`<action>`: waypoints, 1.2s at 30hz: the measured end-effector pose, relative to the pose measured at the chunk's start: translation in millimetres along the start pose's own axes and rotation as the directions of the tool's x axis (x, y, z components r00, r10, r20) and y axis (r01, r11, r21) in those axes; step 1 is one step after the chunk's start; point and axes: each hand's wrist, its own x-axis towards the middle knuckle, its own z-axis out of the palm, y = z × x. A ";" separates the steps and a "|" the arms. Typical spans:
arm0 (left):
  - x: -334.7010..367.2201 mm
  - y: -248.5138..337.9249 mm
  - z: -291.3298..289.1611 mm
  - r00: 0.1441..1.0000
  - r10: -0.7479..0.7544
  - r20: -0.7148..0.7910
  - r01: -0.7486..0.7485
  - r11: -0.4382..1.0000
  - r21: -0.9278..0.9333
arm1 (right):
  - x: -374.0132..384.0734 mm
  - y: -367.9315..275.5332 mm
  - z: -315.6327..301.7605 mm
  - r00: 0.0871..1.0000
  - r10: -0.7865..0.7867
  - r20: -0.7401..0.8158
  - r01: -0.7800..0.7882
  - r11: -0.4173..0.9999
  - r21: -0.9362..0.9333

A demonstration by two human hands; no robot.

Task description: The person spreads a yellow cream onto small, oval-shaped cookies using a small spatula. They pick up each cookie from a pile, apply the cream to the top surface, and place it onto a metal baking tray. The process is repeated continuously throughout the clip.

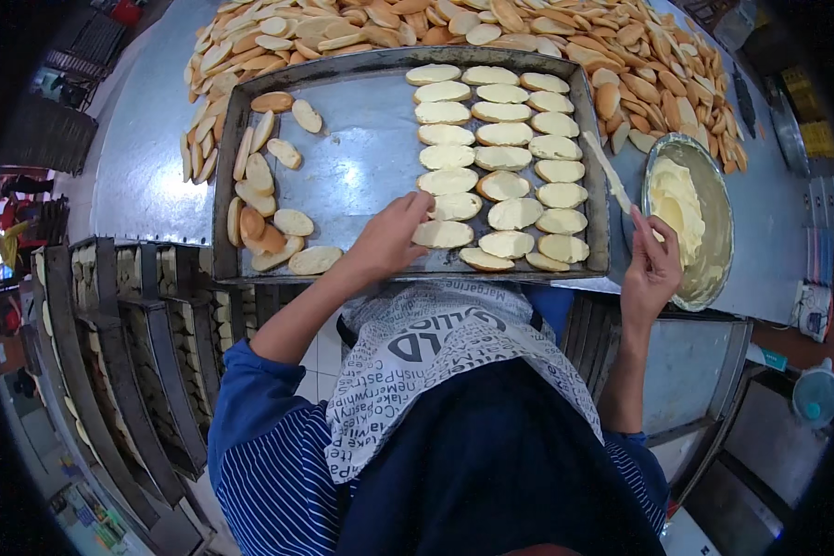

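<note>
My right hand (651, 269) is closed around the lower end of a spreading knife (607, 174), whose blade is smeared with pale cream. It is beside a metal bowl (721, 269) of pale yellow cream (678, 204). Inside the large metal tray (320, 72), oval bread slices coated with cream stand in three columns on the right. My left hand (389, 236) is at the near end of the leftmost column, its fingers closed at the left end of a coated bread slice (454, 207). Its fingertips are partly hidden. Uncoated slices (294, 222) lie loosely along the tray's left side.
A big heap of plain bread slices (482, 23) covers the back of the metal table (144, 139) and spreads round both sides of the tray. Racked trays of slices (153, 361) stand at the lower left. A dark-handled tool (743, 100) lies at the far right.
</note>
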 end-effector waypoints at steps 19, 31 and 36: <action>-65.0 -79.2 -106.9 0.939 -0.288 -0.189 0.342 0.709 0.616 | 66.1 91.7 -105.6 0.762 0.546 0.347 -0.400 0.819 -0.412; 18.2 -26.7 -45.7 0.932 -0.356 -0.071 0.137 0.526 -0.839 | 51.9 76.5 -125.4 0.779 0.626 0.037 -0.625 0.772 0.115; 39.0 3.0 -28.1 0.969 -0.231 0.082 0.123 0.168 -0.978 | 47.3 47.2 -93.3 0.807 0.579 0.116 -0.587 0.766 0.263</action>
